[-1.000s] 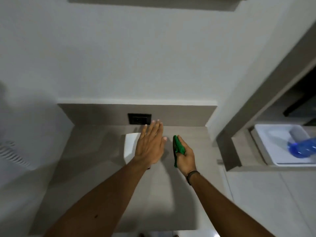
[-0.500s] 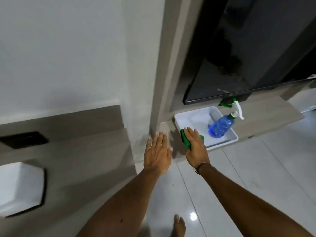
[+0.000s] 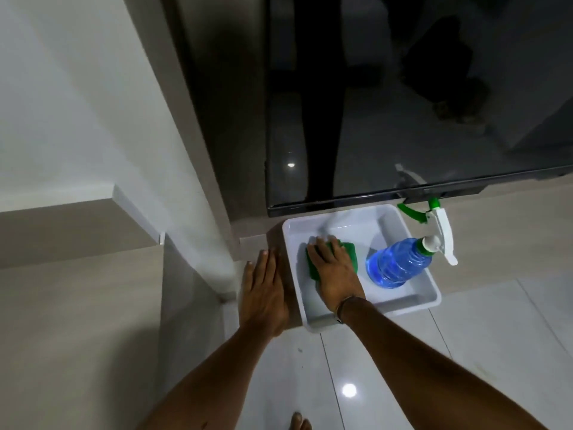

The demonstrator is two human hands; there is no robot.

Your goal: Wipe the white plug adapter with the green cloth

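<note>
The green cloth (image 3: 349, 252) lies inside a white plastic tray (image 3: 414, 303), mostly covered by my right hand (image 3: 335, 273). That hand lies palm down on the cloth, its fingers curled over the cloth's far edge. My left hand (image 3: 263, 293) is flat, fingers together and extended, holding nothing, just left of the tray's rim. The white plug adapter is out of view.
A blue spray bottle (image 3: 398, 263) with a white and green trigger leans in the tray's right side. Above the tray hangs a dark glossy screen (image 3: 403, 103). A beige counter (image 3: 77, 305) is at the left. My bare toes (image 3: 299, 423) show on the glossy floor tiles.
The view has swung right, away from the counter with the white adapter and wall socket. My right hand carried the green cloth into the white tray; my left hand came along beside it.
</note>
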